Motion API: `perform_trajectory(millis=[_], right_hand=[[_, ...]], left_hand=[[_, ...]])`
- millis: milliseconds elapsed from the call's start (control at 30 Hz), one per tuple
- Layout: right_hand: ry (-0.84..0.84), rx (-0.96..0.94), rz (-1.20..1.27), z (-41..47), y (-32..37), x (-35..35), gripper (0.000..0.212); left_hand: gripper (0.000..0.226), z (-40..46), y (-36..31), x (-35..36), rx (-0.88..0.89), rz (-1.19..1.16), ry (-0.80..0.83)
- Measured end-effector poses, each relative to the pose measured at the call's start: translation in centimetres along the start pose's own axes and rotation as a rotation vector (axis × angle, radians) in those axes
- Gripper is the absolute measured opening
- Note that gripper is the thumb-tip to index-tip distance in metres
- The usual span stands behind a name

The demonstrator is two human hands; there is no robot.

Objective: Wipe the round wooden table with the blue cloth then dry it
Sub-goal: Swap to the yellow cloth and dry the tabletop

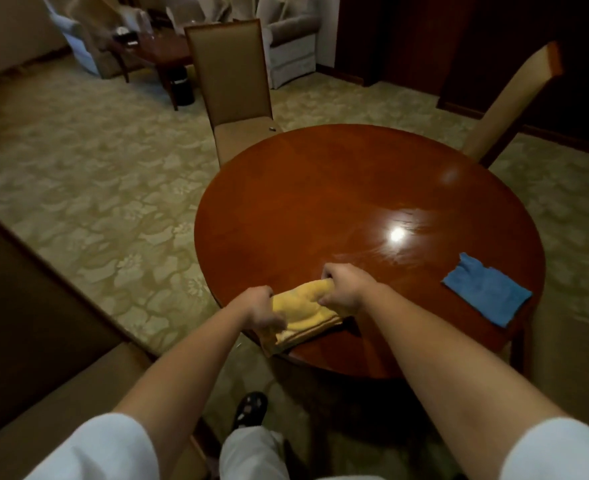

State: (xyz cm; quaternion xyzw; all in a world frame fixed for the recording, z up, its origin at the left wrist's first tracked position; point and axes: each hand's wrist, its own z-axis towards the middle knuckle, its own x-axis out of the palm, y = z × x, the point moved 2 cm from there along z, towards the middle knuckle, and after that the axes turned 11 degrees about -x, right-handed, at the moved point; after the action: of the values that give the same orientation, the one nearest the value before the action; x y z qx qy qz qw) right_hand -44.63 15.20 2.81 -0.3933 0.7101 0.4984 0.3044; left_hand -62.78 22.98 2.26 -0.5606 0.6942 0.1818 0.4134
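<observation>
- Where both hands meet at the near left edge of the counter (pixel 320 188): left hand (pixel 260 306) curled round the left end of a folded yellow towel (pixel 300 315), grip closed on the cloth.
- Right hand (pixel 343 287) bunched over the towel's far right corner, fingers tucked under and clamped on the fabric, knuckles up.
- Yellow towel lying partly on the counter, its left corner hanging just past the rim; striped hem showing along the near side.
- Bare forearms reaching in from the bottom of the view, white short sleeves (pixel 113 448) at the lower corners.
- Blue cloth (pixel 487 289) lying flat and spread on the counter's right side, near the rim, well apart from both hands and untouched.
- Round, glossy, reddish-brown top, with a bright lamp glare (pixel 397 234) between the right hand and the blue cloth, faint streaks around it.
- Two tan upholstered chairs at the far side: one (pixel 232 81) at the far left edge, another (pixel 507 109) tilted in at the far right.
- Dark patterned slipper (pixel 249 408) and a pale trouser leg below the counter's near edge, on the green floral carpet (pixel 88 188).
- Low dark coffee table (pixel 154 51) and pale armchairs farther back; details there too blurred to tell.
</observation>
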Motion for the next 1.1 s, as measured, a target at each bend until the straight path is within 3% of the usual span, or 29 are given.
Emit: perform_trajectory(millis=[167, 233, 333, 433, 600, 733, 833, 900, 1000, 1100], right_hand=[[-0.006, -0.311, -0.495, 0.6, 1.2, 0.7, 0.040], [0.030, -0.330, -0.465, 0.3, 1.2, 1.6, 0.042], [0.049, -0.315, -0.430, -0.7, 0.6, 3.4, 0.043], [0.034, -0.339, -0.449, -2.0, 0.0, 4.6, 0.047], [0.029, -0.350, -0.291, -4.2, -1.1, 6.1, 0.050], [0.060, -0.318, -0.188, -4.1, -0.8, 5.5, 0.033], [0.044, -0.284, -0.140, -3.8, -0.6, 5.0, 0.035], [0.057, -0.224, -0.105, -3.7, -0.7, 4.8, 0.043], [0.149, -0.223, -0.234, -3.8, -0.8, 4.5, 0.086], [0.129, -0.340, -0.412, -4.7, -0.6, 5.2, 0.085]], left_hand=[[0.046, 0.3, -0.6, 1.0, 0.143, 0.351, -0.150], [0.046, 0.0, -0.9, 2.0, 0.208, 0.458, -0.206], [0.028, -0.8, -0.6, 3.6, 0.294, 0.568, -0.335], [0.026, -1.9, -0.1, 5.2, 0.323, 0.571, -0.413], [0.049, -2.8, 0.7, 6.5, 0.328, 0.403, -0.276], [0.043, -2.1, 0.5, 5.7, 0.280, 0.202, -0.075], [0.045, -1.5, -0.1, 4.8, 0.208, 0.115, 0.063], [0.053, -1.4, -0.5, 4.6, 0.166, 0.138, 0.072], [0.068, -1.5, -1.1, 4.9, 0.120, 0.176, 0.022], [0.078, -1.7, -1.0, 6.0, 0.219, 0.356, -0.091]])
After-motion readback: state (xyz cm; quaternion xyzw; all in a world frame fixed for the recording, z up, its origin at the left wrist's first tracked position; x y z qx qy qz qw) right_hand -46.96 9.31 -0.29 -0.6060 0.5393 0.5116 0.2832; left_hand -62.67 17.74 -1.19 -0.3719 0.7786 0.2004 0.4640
